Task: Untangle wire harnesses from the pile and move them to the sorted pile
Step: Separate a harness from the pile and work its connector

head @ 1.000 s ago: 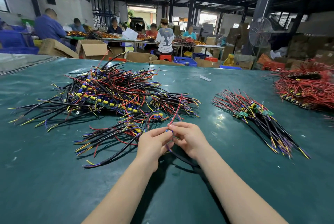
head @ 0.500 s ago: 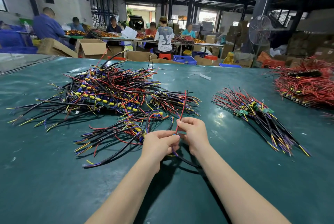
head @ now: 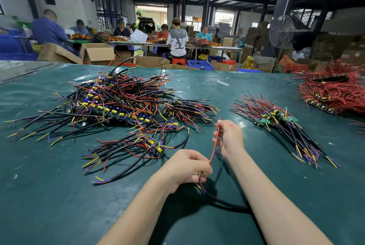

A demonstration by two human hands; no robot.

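- Two hands share one harness (head: 200, 182): your left hand (head: 185, 167) curls around its bundled end.
- Your right hand (head: 230, 138), beyond the left, pinches the red wire (head: 214, 147), which is taut between them and points away, leaning slightly right.
- The black cable (head: 223, 203) trails on the tabletop (head: 59, 195) toward your right forearm.
- The tangled pile (head: 118, 102) lies left of your hands, the sorted pile (head: 280, 124) right.

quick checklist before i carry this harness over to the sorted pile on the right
1. Left hand grips the harness where its wires meet: ok.
2. Right hand pinches the red wire, stretched straight between the hands: ok.
3. Red wire clear of the tangled pile: ok.
4. Black cable free at its far end: cannot tell, it runs behind the right forearm.
5. Bare table on the way to the sorted pile: ok.
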